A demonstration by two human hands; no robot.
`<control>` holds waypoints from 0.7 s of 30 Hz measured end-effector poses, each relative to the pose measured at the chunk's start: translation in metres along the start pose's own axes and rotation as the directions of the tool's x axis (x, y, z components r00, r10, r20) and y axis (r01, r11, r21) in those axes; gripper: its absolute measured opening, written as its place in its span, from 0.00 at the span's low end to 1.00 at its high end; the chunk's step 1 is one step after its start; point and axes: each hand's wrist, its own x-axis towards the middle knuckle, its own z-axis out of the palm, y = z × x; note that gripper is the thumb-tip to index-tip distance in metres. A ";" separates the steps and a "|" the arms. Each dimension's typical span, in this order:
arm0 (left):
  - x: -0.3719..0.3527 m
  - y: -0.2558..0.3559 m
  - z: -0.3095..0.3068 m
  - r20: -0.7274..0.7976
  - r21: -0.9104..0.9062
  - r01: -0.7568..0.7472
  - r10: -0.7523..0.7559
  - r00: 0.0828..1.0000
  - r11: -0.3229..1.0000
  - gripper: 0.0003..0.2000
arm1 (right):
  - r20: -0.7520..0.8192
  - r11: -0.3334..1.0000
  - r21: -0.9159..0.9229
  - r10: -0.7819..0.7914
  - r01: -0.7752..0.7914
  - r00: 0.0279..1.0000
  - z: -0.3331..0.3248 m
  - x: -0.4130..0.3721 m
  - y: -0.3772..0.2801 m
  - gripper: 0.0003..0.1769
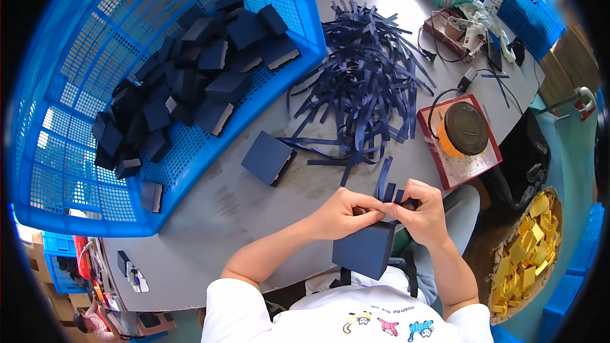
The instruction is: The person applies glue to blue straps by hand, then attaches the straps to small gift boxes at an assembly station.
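Surface: grey worktop is filling the view.
Hands: left hand and right hand are both pinching thin navy ribbon strip.
Box: navy square cardboard box is sitting under them, 6 o'clock, past the table edge.
Risk: a slipping pinch could be dropping it.

The fingers of the left hand and the right hand cover the place where the ribbon is pinched, so its fold or knot cannot be told. They also hide the top edge of the dark blue box. The blue crate is cut off by the dark round edge at left and top. The clutter at the desk's far end is too small to name. Another person, lower left, is tiny and partly cut off.
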 end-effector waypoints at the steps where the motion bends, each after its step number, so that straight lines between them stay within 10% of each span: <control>1: -0.001 0.000 0.000 -0.018 0.040 -0.011 0.011 1.000 0.999 0.08 | -0.005 1.000 0.000 0.003 -0.003 1.000 0.000 0.000 -0.001 0.12; 14: 0.003 -0.003 -0.034 -0.220 0.020 0.122 -0.115 0.969 0.992 0.08 | 0.173 0.711 0.689 0.026 -0.140 0.985 -0.022 0.002 -0.001 0.09; 16: 0.000 0.001 -0.030 -0.173 -0.007 0.177 -0.176 0.969 0.984 0.08 | -0.005 0.987 0.157 0.045 -0.044 0.999 -0.028 0.024 -0.003 0.14; 19: -0.004 0.007 -0.019 -0.111 -0.041 0.231 -0.234 0.966 0.972 0.08 | -0.344 0.766 -0.627 -0.436 0.142 0.832 -0.009 0.054 0.028 0.13; 21: -0.005 0.007 -0.016 -0.091 -0.019 0.175 -0.176 0.980 0.984 0.08 | -0.339 0.917 -0.370 -0.281 0.148 0.898 -0.009 0.052 0.016 0.12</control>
